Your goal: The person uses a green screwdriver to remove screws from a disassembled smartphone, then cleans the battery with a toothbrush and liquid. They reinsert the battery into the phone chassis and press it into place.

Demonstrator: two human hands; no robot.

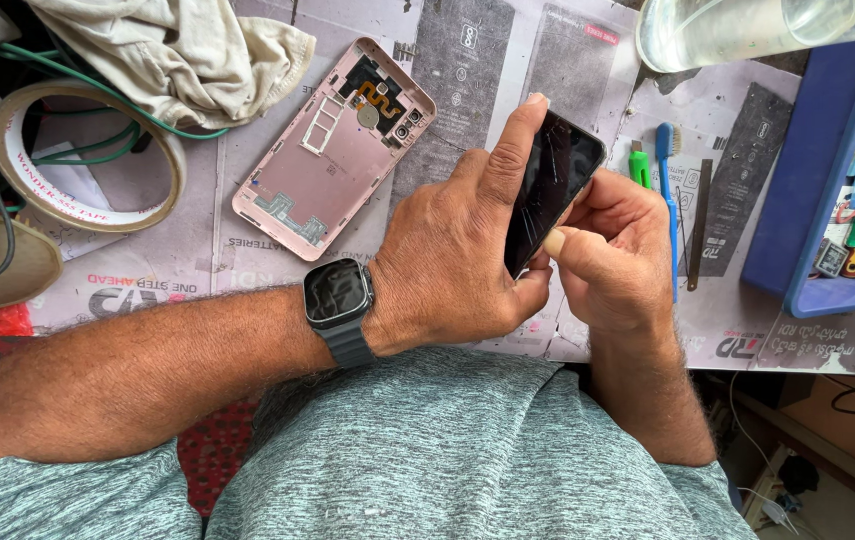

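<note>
Bench [248,255] w/ pink phone back [333,150], tape roll [88,160]

The phone screen [551,190] is glossy black glass, cracked; the back cover [333,150] beside it is matt pink metal; the cloth [178,55] beyond is rumpled beige fabric.

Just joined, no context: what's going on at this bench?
A person holds a dark phone with a cracked screen in the left hand, index finger along its top edge. The right hand works at its lower edge, thumb pressed against it. A pink rear phone housing lies open on the paper-covered bench, with a blue toothbrush to the right.
</note>
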